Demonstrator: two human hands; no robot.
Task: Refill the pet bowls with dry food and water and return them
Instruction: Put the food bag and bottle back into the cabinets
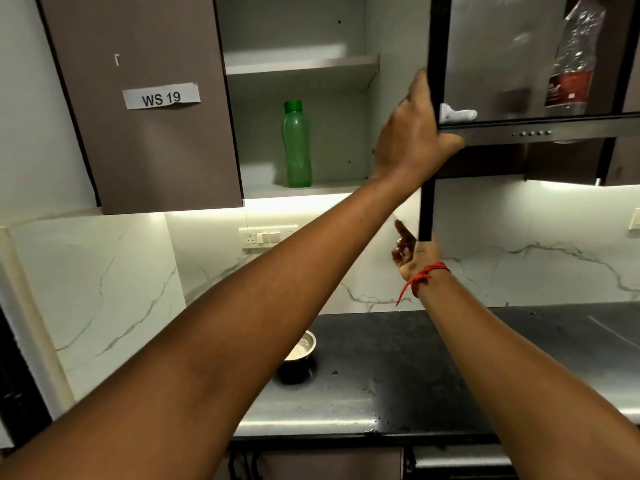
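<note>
Head: left hand (412, 140) around door (437, 46) edge

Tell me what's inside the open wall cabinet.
One green bottle stands upright on the bottom shelf. The upper shelf shows nothing; the brown door hides the cabinet's left side.

A brown cabinet door (145, 133) at upper left carries a paper label (161, 97) reading "WS 19". Beside it, an open cabinet shows a pale shelf (301, 64). At upper right, a black-framed glass door (502, 57) stands ajar. A light strip (298, 202) glows under the cabinets onto a white, grey-veined marble wall (104, 289) with a switch panel (266, 235). Below lies a glossy black desk (398, 358), with lower cupboard fronts (329, 462) at the bottom edge.
</note>
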